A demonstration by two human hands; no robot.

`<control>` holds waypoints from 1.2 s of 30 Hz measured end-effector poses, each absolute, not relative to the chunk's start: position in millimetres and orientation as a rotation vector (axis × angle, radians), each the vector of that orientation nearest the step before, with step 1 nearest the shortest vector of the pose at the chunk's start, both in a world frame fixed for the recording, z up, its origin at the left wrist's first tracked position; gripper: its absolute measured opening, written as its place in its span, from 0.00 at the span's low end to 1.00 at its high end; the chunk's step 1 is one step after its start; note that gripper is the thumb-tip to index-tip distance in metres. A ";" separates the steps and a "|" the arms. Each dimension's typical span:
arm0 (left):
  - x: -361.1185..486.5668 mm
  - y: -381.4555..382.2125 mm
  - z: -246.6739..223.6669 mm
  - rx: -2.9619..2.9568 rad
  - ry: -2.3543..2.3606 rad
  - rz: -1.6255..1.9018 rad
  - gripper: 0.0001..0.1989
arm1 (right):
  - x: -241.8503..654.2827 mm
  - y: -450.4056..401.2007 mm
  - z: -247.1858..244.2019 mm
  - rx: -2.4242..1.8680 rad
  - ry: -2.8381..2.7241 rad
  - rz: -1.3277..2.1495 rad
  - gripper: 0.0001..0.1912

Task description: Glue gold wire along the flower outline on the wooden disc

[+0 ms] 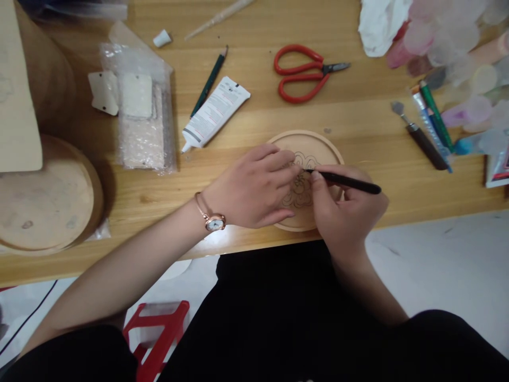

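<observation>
Two hands meet over the round wooden tray [325, 147]: the left hand [260, 183] lies across its left side, fingers extended, probably steadying it, while the right hand [350, 207] pinches a slim black tool [352, 183] over its centre, likely for fine control.

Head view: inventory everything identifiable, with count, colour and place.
Round board: 1, tan, centre
Pen-like tool: 1, black, over board
Scissors: 1, red-handled, beyond board
Tube: 1, white, left of board
Pencil: 1, green, beside tube
Cap: 1, white, upper left
Stick: 1, pale, top
Packet: 1, clear, left
Tags: several, pale, left
Thick disc: 1, tan, left
Sheet: 1, beige, left
Tissue: 1, white, upper right
Containers: many, mixed, right
Spatula: 1, dark, right
Slim tools: several, mixed, right
Table: 1, yellowish, throughout
Stool: 1, red, below
Cable: 1, black, lower left
Watch: 1, copper, left of board
Clothing: count unclear, black, bottom
Left hand: 1, bare, on board
Right hand: 1, bare, holding tool
</observation>
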State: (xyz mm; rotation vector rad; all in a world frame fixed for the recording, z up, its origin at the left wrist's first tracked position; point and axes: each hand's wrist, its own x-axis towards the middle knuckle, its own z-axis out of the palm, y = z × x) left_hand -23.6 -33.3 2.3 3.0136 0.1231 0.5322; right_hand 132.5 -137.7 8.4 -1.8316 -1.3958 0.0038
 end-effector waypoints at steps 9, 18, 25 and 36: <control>-22.4 -32.9 2.4 3.017 0.121 0.503 0.26 | 136.7 -140.8 7.8 -1.820 -1.417 0.030 0.04; -22.8 -33.2 2.0 2.965 0.125 0.474 0.25 | 135.8 -140.9 6.6 -1.793 -1.433 0.011 0.04; -22.3 -32.2 3.3 2.878 0.125 0.480 0.24 | 132.6 -140.6 7.6 -1.810 -1.426 -0.016 0.04; -22.7 -31.9 3.2 2.857 0.135 0.445 0.24 | 126.6 -139.4 5.1 -1.814 -1.438 -0.109 0.05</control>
